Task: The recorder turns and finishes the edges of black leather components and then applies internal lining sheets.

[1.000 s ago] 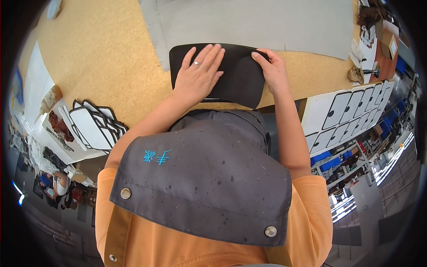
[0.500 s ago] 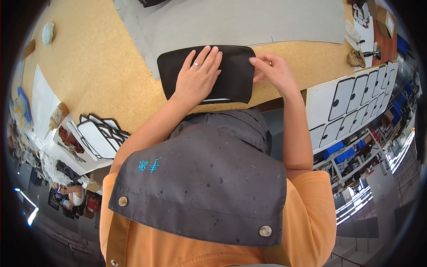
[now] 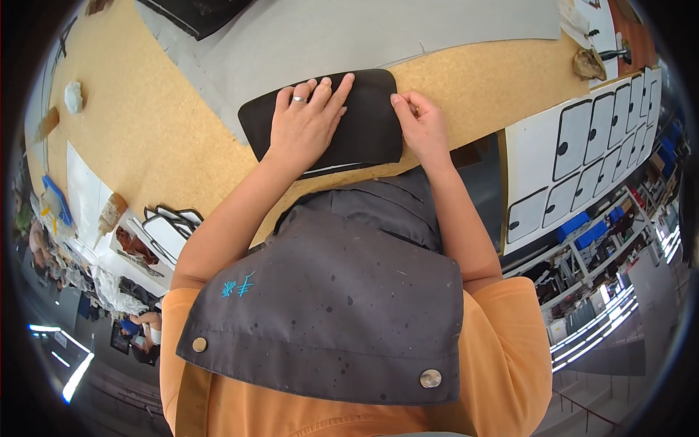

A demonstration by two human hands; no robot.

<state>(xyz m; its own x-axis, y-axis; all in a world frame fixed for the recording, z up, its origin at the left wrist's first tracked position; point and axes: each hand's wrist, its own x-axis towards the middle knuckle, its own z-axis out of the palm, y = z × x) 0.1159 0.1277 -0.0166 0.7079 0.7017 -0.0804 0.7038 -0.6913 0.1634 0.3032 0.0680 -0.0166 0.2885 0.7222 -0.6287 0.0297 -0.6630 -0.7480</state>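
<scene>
A black, leather-like panel with rounded corners lies on the table's near side, a thin white strip showing along its near edge. Across its left part rests my left hand, palm down, fingers stretched out and a ring on one of them. At the panel's right edge my right hand is closed, thumb and curled fingers pinching the border near the upper right corner. What lies beneath the panel is hidden.
A grey sheet covers the table's far part, with a black piece on it. White panels with black borders lie at left beside a bottle. At right is a white board bearing several outlined pieces.
My right hand's fingers have closed at the panel's right edge. The left hand's fingers have spread wider on the panel. The whole view has shifted slightly.
</scene>
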